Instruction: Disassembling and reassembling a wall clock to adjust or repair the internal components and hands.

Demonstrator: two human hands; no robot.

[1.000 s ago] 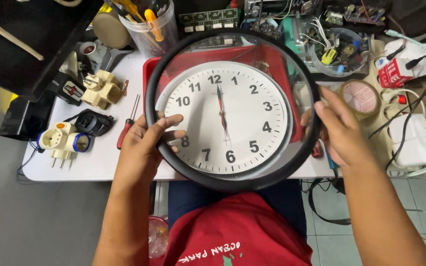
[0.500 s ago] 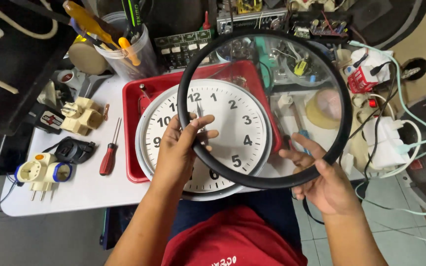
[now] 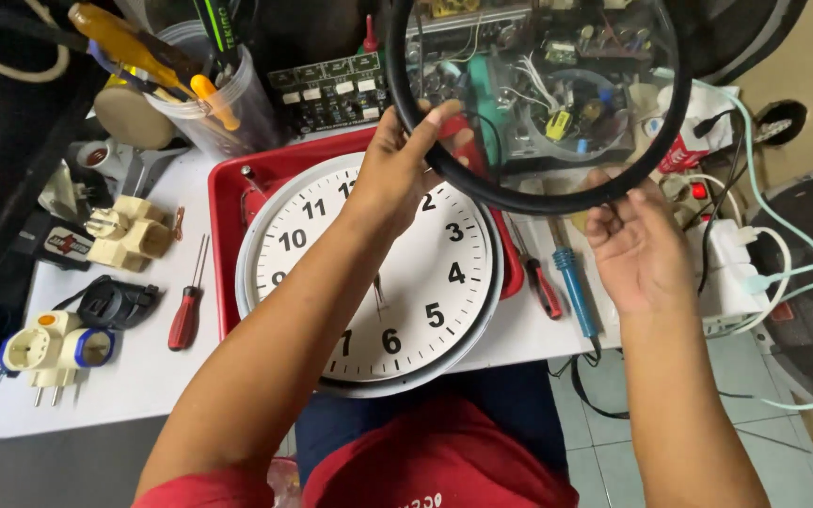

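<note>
A round black clock rim with a clear cover [image 3: 519, 201] is held up in the air over the far right of the table. My left hand [image 3: 405, 160] grips its left edge and my right hand [image 3: 634, 246] holds its lower right edge. Below it, a white clock face [image 3: 425, 282] with black numerals and hands lies flat on a red tray [image 3: 237, 179]; my left forearm crosses over the face. Through the clear cover I see circuit boards and wires.
A red-handled screwdriver [image 3: 184, 316] and cream plug adapters [image 3: 130, 235] lie left of the tray. A tool cup [image 3: 201, 103] stands at the back left. A blue-handled tool [image 3: 576, 282] and a red-handled tool [image 3: 544, 288] lie right of the tray, near a white power strip [image 3: 728, 273].
The black rim with its cover has come off the clock face and risen up and to the far right. The white face now lies uncovered on the red tray.
</note>
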